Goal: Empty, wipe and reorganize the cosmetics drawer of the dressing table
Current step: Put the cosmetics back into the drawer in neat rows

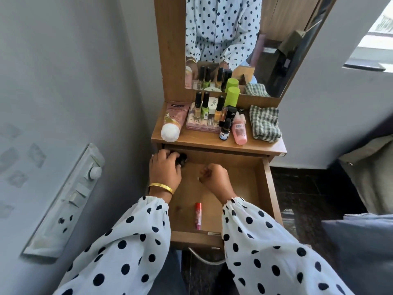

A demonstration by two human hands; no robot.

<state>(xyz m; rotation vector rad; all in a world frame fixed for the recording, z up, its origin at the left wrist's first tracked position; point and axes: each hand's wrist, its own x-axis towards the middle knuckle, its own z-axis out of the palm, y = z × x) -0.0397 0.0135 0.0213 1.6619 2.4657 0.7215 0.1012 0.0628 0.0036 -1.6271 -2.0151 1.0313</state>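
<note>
The wooden pull-out drawer (pixel 261 188) of the dressing desk (pixel 268 145) stands wide open. At the drawer's back left corner the left hand (pixel 164 169), a gold bangle (pixel 161 187) on its wrist, curls its fingers round a small black object (pixel 181 158) that is too shadowed to identify. Near the drawer's middle the right hand (pixel 213 177) hangs with its fingers curled into a loose fist; whether it pinches anything cannot be told. Towards the drawer's front edge a slim red and pink lip balm stick (pixel 198 216) lies flat on the drawer floor, apart from both hands.

On the desk top behind the drawer, a pink Vaseline lotion tube with a white cap (pixel 173 122) lies at the left. Beside it stand several black-capped nail polish bottles (pixel 202 107), a lime-green cylindrical container (pixel 232 96) and a small pink bottle (pixel 239 132). A folded green and white checked cloth (pixel 264 123) rests at the right. A mirror (pixel 223 39) rises behind the drawer.
</note>
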